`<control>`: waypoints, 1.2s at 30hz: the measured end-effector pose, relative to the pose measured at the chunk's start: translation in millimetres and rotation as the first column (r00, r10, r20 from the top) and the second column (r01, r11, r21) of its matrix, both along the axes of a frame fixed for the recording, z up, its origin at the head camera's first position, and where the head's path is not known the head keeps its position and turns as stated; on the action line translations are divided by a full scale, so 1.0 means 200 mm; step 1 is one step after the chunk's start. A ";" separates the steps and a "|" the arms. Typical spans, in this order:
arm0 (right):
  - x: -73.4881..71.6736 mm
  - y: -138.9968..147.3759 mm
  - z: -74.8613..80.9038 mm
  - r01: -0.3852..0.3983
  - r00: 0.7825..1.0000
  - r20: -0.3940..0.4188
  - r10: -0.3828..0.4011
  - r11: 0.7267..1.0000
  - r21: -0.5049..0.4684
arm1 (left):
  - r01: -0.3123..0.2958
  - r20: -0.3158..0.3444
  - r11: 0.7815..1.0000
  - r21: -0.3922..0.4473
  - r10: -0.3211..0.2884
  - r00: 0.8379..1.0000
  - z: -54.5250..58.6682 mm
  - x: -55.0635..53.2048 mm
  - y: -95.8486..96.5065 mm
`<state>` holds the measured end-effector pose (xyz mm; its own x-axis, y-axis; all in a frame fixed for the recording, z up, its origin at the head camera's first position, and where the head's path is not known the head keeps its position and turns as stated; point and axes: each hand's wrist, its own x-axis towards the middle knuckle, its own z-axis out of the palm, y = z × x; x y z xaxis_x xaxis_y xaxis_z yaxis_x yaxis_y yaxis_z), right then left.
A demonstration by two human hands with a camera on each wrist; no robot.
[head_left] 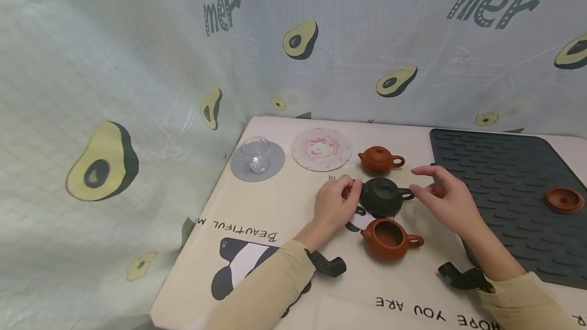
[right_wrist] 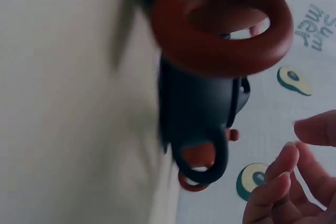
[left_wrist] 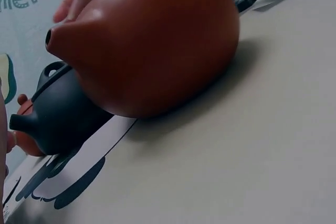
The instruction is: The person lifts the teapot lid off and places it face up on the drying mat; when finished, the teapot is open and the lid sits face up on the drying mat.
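A dark teapot (head_left: 381,198) with its lid on sits between two reddish-brown clay teapots. My left hand (head_left: 337,201) is at its spout, fingers bent; whether they pinch the spout is unclear. Beyond the handle, my right hand (head_left: 447,200) hovers with thumb and fingers apart, holding nothing, as the right wrist view confirms. The nearer clay teapot (head_left: 390,241) is lidless and shows its round opening. Behind the dark one stands a smaller clay teapot (head_left: 378,159) with its lid on. All three handles point right.
On the right lies a dark ridged mat (head_left: 495,182) bearing a brown clay lid (head_left: 564,200). A clear glass cup (head_left: 257,154) stands on a grey round coaster (head_left: 275,159) at back left. Beside it lies a pink patterned round mat (head_left: 322,149). A curtain (head_left: 348,80) borders the table.
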<state>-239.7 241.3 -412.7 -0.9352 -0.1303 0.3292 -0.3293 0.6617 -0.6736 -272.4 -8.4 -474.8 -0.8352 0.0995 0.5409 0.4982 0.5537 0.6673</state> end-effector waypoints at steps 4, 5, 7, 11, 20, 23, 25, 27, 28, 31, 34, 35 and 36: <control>-0.03 -0.06 0.04 -0.061 0.998 0.003 0.061 0.998 0.022 | -0.002 -0.004 1.000 0.000 0.002 1.000 -0.01 -0.02 0.02; -0.04 -0.07 0.05 -0.079 0.997 -0.001 0.079 0.997 0.025 | -0.001 0.004 1.000 -0.002 0.001 1.000 0.00 -0.02 0.03; -0.05 -0.08 0.07 -0.102 0.995 -0.006 0.103 0.994 0.030 | -0.004 0.027 1.000 -0.008 0.004 1.000 0.00 -0.03 0.04; -0.06 -0.10 0.10 -0.124 0.992 0.015 0.123 0.992 0.040 | -0.014 0.084 1.000 -0.017 0.016 0.996 0.00 -0.03 0.04; -0.08 -0.08 0.03 -0.163 0.985 0.065 0.157 0.983 0.088 | 0.023 0.201 0.988 -0.153 0.008 0.980 0.01 -0.03 0.04; -0.09 -0.09 0.02 -0.176 0.983 0.080 0.168 0.979 0.107 | 0.034 0.207 0.980 -0.195 0.007 0.978 0.01 -0.02 0.03; -0.10 -0.09 0.02 -0.185 0.980 0.090 0.175 0.975 0.119 | 0.041 0.216 0.975 -0.219 0.007 0.976 0.01 -0.02 0.03; -0.10 -0.10 0.02 -0.197 0.977 0.103 0.184 0.971 0.137 | 0.045 0.225 0.972 -0.229 0.008 0.974 0.01 -0.02 0.02; -0.10 -0.10 0.02 -0.202 0.976 0.107 0.188 0.968 0.148 | 0.046 0.233 0.972 -0.232 0.009 0.972 0.01 -0.02 0.02; -0.11 -0.12 0.02 -0.213 0.975 0.106 0.197 0.962 0.173 | 0.050 0.242 0.971 -0.232 0.008 0.970 0.01 -0.03 0.02; -0.12 -0.12 0.02 -0.220 0.974 0.097 0.205 0.957 0.189 | 0.053 0.247 0.972 -0.227 0.005 0.969 0.01 -0.03 0.02; -0.12 -0.12 0.02 -0.221 0.974 0.091 0.206 0.956 0.193 | 0.054 0.247 0.973 -0.225 0.003 0.969 0.01 -0.03 0.03; -0.12 -0.12 0.02 -0.221 0.974 0.088 0.207 0.955 0.199 | 0.054 0.247 0.973 -0.223 0.003 0.969 0.01 -0.03 0.03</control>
